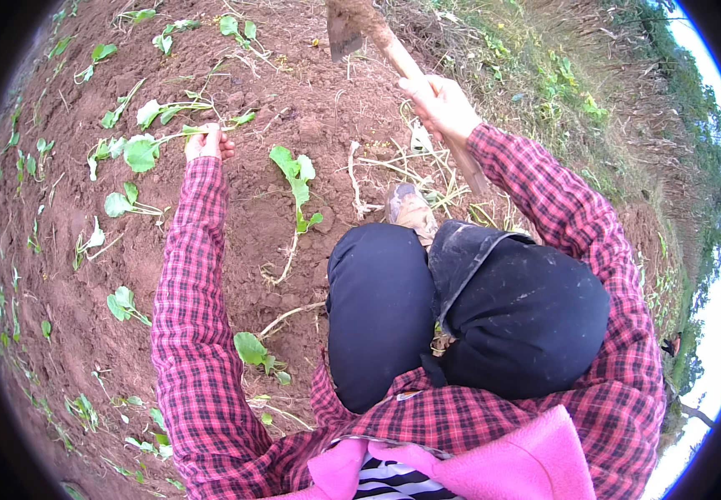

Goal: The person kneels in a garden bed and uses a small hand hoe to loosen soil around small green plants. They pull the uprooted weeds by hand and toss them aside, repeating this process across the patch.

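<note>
My left hand (210, 142) pinches the stem of a leafy green seedling (141, 152) whose broad leaves spread to the left over the soil. My right hand (440, 107) grips the wooden handle of a hoe (398, 55); its soil-caked metal blade (343, 37) is at the top of the view. Between my arms, a seedling with lobed leaves (298, 181) stands or lies on the soil, its pale stem trailing toward me. Pale stalks and roots (416, 169) lie beneath the hoe's handle.
Reddish-brown tilled soil (254, 237) holds scattered seedlings, such as one at the left (121, 203). My bent knees (380, 312) and a muddy shoe (407, 206) are close in front. A grassy, weedy bank (541, 81) runs along the right, with dry stalks and trees beyond.
</note>
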Action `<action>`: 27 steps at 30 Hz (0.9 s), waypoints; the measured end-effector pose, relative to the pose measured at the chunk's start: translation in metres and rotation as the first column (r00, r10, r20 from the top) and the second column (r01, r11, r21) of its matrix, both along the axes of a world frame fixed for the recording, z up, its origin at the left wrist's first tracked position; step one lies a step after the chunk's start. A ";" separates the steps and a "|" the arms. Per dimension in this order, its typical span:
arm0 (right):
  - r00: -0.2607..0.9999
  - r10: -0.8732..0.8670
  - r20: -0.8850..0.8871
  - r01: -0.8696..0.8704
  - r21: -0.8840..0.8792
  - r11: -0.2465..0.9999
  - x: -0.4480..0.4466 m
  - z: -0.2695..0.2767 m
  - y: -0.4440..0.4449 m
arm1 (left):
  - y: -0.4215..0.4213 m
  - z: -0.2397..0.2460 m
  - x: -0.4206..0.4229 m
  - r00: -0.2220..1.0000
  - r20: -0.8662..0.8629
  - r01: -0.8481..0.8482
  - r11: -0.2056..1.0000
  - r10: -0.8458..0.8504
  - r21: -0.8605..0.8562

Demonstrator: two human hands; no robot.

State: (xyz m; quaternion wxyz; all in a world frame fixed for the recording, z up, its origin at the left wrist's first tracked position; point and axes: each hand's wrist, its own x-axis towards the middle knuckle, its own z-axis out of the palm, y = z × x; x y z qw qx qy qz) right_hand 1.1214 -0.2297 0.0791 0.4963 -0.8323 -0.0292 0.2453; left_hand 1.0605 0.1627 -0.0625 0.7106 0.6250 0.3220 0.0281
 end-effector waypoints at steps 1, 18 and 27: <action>1.000 -0.003 0.024 0.003 0.003 1.000 0.017 -0.011 0.006 | -0.004 0.000 -0.001 0.999 0.034 0.017 1.000 -0.017 0.016; 0.935 -0.088 -0.345 0.104 0.028 0.994 -0.036 -0.143 -0.057 | -0.128 -0.030 0.070 0.926 -0.281 0.303 0.941 -0.252 0.154; 0.918 -0.303 -0.258 0.390 0.441 0.808 0.013 -0.139 -0.029 | -0.166 -0.088 0.122 0.930 -0.301 0.288 0.929 -0.213 0.232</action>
